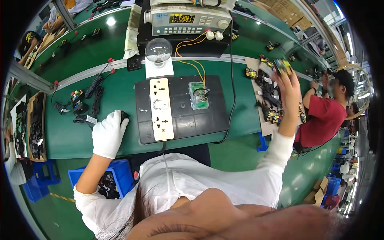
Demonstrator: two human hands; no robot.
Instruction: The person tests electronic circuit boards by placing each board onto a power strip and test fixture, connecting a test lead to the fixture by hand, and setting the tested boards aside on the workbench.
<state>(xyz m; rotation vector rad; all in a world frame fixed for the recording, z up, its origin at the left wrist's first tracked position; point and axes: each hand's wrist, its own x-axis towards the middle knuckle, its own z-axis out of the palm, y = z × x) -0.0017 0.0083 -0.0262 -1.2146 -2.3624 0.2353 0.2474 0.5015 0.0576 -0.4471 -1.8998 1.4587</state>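
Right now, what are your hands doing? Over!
Left hand gloved, holding small black object. Right hand bare, holding blurred circuit board. Between them: black platform, power strip.

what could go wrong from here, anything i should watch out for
The right hand holds a small circuit board, blurred, near a crowded cluster of boards; it might slip or snag there. Black cables lie bunched beside the gloved left hand and could catch on it. The glass bulb stands uncovered, so a knock might break it.
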